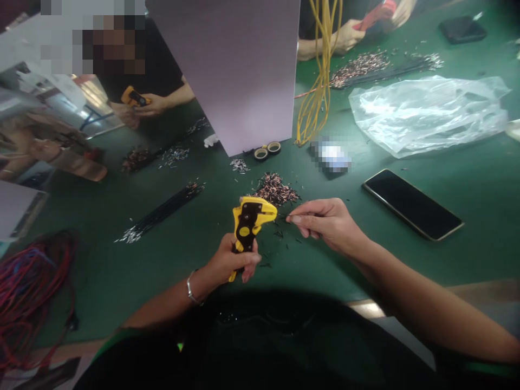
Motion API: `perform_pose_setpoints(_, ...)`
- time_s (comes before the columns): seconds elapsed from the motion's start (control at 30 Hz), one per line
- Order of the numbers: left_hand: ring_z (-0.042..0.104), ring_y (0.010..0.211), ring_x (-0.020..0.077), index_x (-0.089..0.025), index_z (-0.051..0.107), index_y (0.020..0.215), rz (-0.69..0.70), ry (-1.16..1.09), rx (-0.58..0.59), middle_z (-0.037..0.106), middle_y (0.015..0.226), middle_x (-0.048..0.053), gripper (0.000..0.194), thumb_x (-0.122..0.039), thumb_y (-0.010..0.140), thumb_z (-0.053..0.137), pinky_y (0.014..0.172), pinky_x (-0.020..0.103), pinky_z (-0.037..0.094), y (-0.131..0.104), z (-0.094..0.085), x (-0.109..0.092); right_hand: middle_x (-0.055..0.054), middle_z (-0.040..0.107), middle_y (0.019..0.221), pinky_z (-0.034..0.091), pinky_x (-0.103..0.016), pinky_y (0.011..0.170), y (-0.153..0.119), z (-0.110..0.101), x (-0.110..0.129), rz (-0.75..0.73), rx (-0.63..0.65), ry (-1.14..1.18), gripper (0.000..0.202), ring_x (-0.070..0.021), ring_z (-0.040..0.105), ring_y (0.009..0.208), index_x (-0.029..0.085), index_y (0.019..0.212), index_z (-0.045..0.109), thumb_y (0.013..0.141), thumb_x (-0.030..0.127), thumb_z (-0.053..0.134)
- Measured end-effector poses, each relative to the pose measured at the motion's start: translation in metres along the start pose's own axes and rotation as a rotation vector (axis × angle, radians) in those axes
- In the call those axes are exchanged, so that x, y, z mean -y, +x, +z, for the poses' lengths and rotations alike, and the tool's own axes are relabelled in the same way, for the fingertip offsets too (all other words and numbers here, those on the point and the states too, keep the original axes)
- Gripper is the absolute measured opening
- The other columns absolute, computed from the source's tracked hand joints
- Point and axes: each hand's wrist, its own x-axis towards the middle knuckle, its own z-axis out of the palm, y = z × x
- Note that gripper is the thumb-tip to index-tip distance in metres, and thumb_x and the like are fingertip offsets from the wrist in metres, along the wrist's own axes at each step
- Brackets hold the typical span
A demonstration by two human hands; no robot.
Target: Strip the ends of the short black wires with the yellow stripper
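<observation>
My left hand (231, 259) is wrapped round the handles of a yellow and black wire stripper (245, 223), its jaws pointing right. To the right of the jaws, my right hand (331, 223) is closed in a pinch on a thin dark wire (283, 216), whose end lies close to the jaw tip; whether it sits inside the jaws is too small to see. Just behind the tool lies a heap of short black wires with copper ends (275, 188). Dark insulation scraps (278, 234) are scattered below the jaws.
A bundle of black wires (162, 211) lies left, near red cables (36, 292). Behind the heap are tape rolls (261, 154) and a grey panel (252, 70). Rightward lie a phone (412, 203), a plastic bag (430, 114) and hanging yellow wires (320, 70). Co-workers' hands (152, 105) hold tools across the table.
</observation>
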Motion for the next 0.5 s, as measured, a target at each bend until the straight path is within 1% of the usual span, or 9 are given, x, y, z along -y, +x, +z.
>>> perform_pose_setpoints(0.07,0.047,0.031,0.0087,-0.012,0.058,0.07,0.014,-0.02,-0.018,0.056,0.044,-0.003,0.026,-0.023,0.075,0.081,0.037,0.021,0.043,0.001,-0.002,0.0,0.002,0.059,0.045,0.028,-0.023,0.039,0.001,0.0,0.0,0.004,0.007,-0.008,0.015,-0.0061,0.043,0.039,0.016,0.077,0.081,0.074,0.029,0.077)
perform_pose_setpoints(0.13,0.052,0.034,0.0103,-0.012,0.06,0.074,0.01,-0.03,0.036,0.059,0.048,-0.001,0.023,-0.022,0.075,0.081,0.039,0.023,0.047,0.002,-0.003,-0.002,0.002,0.059,0.046,0.029,-0.023,0.039,0.001,-0.001,0.0,0.002,0.005,-0.008,0.015,-0.0061,0.043,0.04,0.016,0.077,0.081,0.073,0.029,0.077)
perform_pose_setpoints(0.2,0.058,0.042,0.0129,-0.011,0.063,0.08,0.003,-0.038,0.091,0.063,0.055,0.001,0.02,-0.02,0.075,0.081,0.046,0.027,0.052,0.002,-0.003,-0.004,0.002,0.059,0.046,0.029,-0.023,0.039,0.002,-0.001,0.0,0.001,-0.004,-0.002,0.015,-0.0061,0.043,0.039,0.016,0.076,0.081,0.072,0.03,0.077)
perform_pose_setpoints(0.27,0.061,0.048,0.0143,-0.011,0.064,0.085,0.011,-0.066,0.11,0.064,0.06,0.002,0.02,-0.018,0.075,0.08,0.05,0.03,0.055,0.003,-0.002,-0.007,0.002,0.059,0.045,0.029,-0.023,0.039,0.002,-0.001,0.0,0.007,-0.019,0.003,0.015,-0.0062,0.043,0.039,0.016,0.075,0.081,0.071,0.03,0.077)
perform_pose_setpoints(0.37,0.06,0.051,0.0144,-0.011,0.064,0.088,0.071,-0.128,0.073,0.062,0.062,0.001,0.02,-0.018,0.075,0.079,0.052,0.031,0.054,0.005,-0.001,-0.011,0.001,0.059,0.045,0.029,-0.023,0.039,0.002,0.0,0.0,0.018,-0.019,-0.001,0.015,-0.0063,0.043,0.039,0.016,0.073,0.08,0.071,0.03,0.077)
perform_pose_setpoints(0.5,0.061,0.054,0.0153,-0.011,0.065,0.09,0.127,-0.14,0.034,0.064,0.069,0.003,0.022,-0.017,0.074,0.078,0.055,0.033,0.054,0.008,-0.004,-0.013,0.001,0.059,0.046,0.03,-0.023,0.039,0.001,0.001,0.0,0.019,-0.012,-0.01,0.017,-0.0072,0.043,0.04,0.016,0.073,0.08,0.07,0.032,0.078)
